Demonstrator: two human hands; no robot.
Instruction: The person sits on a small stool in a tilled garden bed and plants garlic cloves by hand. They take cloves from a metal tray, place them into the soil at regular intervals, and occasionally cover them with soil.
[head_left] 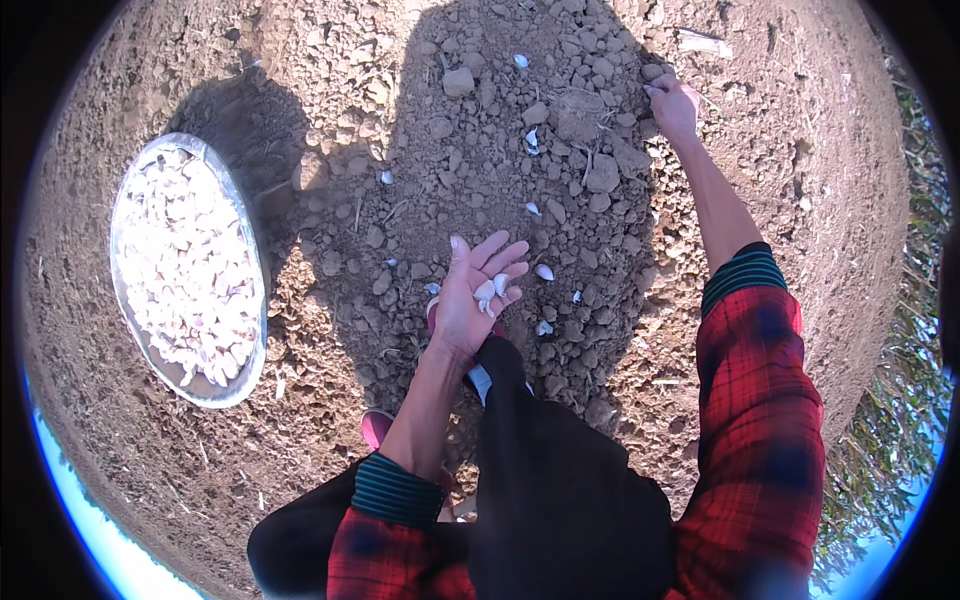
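Note:
My left hand (468, 300) is palm up over my shoes, fingers extended, and holds a few white garlic cloves (485, 291) at the base of its fingers. Stretched far out to the right, my right hand (676, 105) reaches down to the soil with its fingers bent together. Whatever those fingertips may hold is hidden. Between the hands, several single cloves lie spaced out on the dry, crumbly soil, among them a garlic clove (544, 272) just beside my left fingertips. Another clove (521, 61) lies at the far end.
On the left stands a round metal basin (259, 340) heaped with garlic cloves. Clods such as this one (603, 174) dot the shaded ground. A pale piece of dry stalk (704, 43) lies beyond my right hand. Green plants (885, 440) edge the field at right.

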